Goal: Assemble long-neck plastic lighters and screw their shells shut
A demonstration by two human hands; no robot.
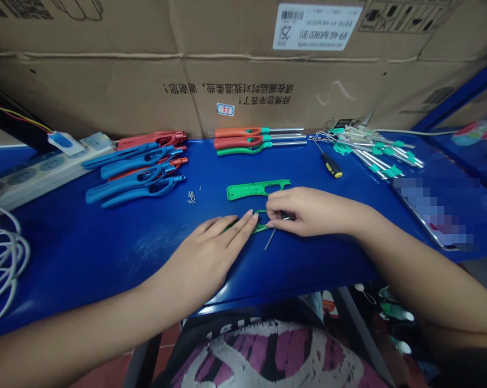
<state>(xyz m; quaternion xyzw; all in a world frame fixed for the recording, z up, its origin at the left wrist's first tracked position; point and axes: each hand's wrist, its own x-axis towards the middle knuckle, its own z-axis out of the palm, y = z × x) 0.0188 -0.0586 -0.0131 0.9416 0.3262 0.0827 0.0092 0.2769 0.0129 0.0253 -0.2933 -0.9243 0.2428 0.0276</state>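
Note:
My left hand (215,245) lies over a green lighter shell half (260,228) on the blue table, its extended fingertips holding the shell down; the thumb is hidden. My right hand (298,211) is closed in a pinch at the shell's looped end. What sits between those fingertips is too small to make out. A thin metal rod (270,239) sticks out below the right fingers, and a bit of shiny metal shows under the palm. Just beyond both hands rests another green shell half (247,191), inner side up. Several small screws (191,197) lie to its left.
Blue and red shell halves (134,183) are stacked at left beside a power strip (57,167). Lighters with metal tubes (243,143) lie at the back. A screwdriver (331,165), loose tube assemblies (376,148) and a phone (433,215) are at right. Cardboard (118,81) stands behind.

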